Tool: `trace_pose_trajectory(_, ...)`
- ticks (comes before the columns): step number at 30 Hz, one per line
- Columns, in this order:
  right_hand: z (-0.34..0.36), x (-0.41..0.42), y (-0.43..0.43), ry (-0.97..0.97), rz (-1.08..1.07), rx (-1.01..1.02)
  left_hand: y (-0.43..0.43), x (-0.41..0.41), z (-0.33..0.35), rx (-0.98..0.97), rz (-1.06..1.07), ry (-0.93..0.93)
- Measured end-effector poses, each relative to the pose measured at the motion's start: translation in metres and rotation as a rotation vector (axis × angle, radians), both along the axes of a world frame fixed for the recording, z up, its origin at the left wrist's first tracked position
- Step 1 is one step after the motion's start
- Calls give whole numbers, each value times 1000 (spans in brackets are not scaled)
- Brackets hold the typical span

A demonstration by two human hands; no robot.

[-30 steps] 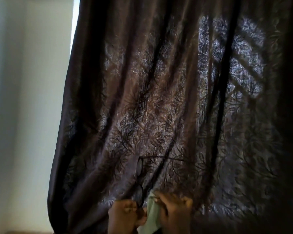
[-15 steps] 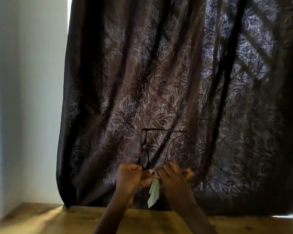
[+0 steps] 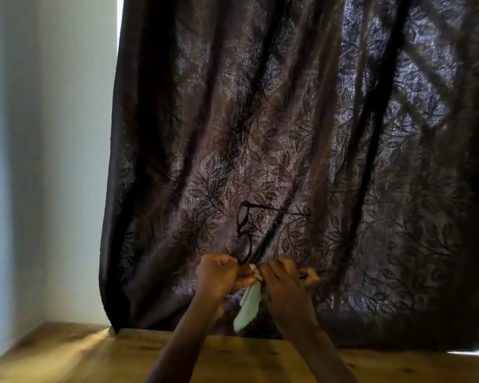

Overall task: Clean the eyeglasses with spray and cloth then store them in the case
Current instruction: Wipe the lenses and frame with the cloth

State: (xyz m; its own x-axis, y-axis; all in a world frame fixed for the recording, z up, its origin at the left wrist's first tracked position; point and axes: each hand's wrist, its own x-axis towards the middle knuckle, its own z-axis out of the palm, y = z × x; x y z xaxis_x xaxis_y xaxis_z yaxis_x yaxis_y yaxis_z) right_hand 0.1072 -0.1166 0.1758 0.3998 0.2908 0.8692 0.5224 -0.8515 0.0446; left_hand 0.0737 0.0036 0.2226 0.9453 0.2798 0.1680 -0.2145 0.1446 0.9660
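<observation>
- The eyeglasses (image 3: 244, 233) are held up in the air, turned on end so that one lens stands above the other, just at 12 o'clock from the two hands and in front of the curtain.
- The upper temple (image 3: 280, 210) is unfolded and points to 3 o'clock; a thin dark tip past the right hand is probably the lower temple, though it is too fine to be sure.
- The left hand (image 3: 221, 277) has its fingers curled and pinches the frame at its lower end.
- The right hand (image 3: 285, 277), touching the left at 3 o'clock of it, has its fingers closed on the cloth (image 3: 249, 302), which hangs pale green toward 6 o'clock.
- Judged by the look, the frame is thin and light, with springy temples and weak hinges; the lenses will smear and scratch easily.
- Best to hold it by the rim or bridge, not a lens face or a temple tip, and rub with the soft, limp cloth under light pressure.
- The dark leaf-patterned curtain (image 3: 288, 106) fills the view behind.
- A pale wall (image 3: 39, 161) lies at 9 o'clock.
- A wooden table (image 3: 67, 355) runs along 6 o'clock beneath the forearms.
- Neither spray nor case shows here.
</observation>
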Motion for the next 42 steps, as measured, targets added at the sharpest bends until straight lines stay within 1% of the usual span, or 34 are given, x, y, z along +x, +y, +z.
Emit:
trace_pose_trajectory(2, 2, 1, -11, -100, -41, -73, 9, -1, -2, -6, -14, 23)
trace_pose_trajectory(6, 8, 9, -49, -120, -159, -107, 29, 1, -2, -65, -34, 56)
trace_pose_trajectory(8, 12, 10, -65, -69, -172, -113, 32, 2, -1, -72, -38, 65)
trace_pose_trajectory(11, 20, 8, -59, 157, -125, -76, 21, 2, 2, -100, -53, 65)
trace_pose_trajectory(12, 20, 3, -48, 200, -93, -81, 13, 2, 3, -104, -61, 66)
trace_pose_trajectory(14, 16, -2, -26, 151, -21, -114, 0, 1, 5, -102, -73, 62)
trace_pose_trajectory(15, 14, -4, -16, 102, 6, -111, -3, 1, 6, -98, -73, 61)
trace_pose_trajectory(17, 13, -6, -6, 74, 57, -99, -2, 1, 8, -76, -64, 71)
trace_pose_trajectory(21, 15, -4, -23, -103, -53, -163, 17, 0, 6, -78, -69, 91)
trace_pose_trajectory(24, 16, -1, -42, -136, -131, -146, 27, 2, 4, -109, -83, 104)
trace_pose_trajectory(28, 17, -1, -52, -150, -138, -118, 19, 3, 6, -133, -88, 86)
trace_pose_trajectory(30, 17, -2, -40, -184, -111, -147, 5, 3, 7, -124, -92, 81)
trace_pose_trajectory(33, 13, -3, -17, -117, -16, -116, -10, 4, 4, -114, -91, 75)
trace_pose_trajectory(35, 12, -2, -14, -143, -39, -141, -8, 4, 4, -108, -86, 90)
trace_pose_trajectory(38, 8, 5, -32, -172, -75, -209, 6, 3, 4, -111, -86, 114)
trace_pose_trajectory(42, 13, 15, -71, -228, -176, -175, 29, 1, 5, -131, -90, 121)
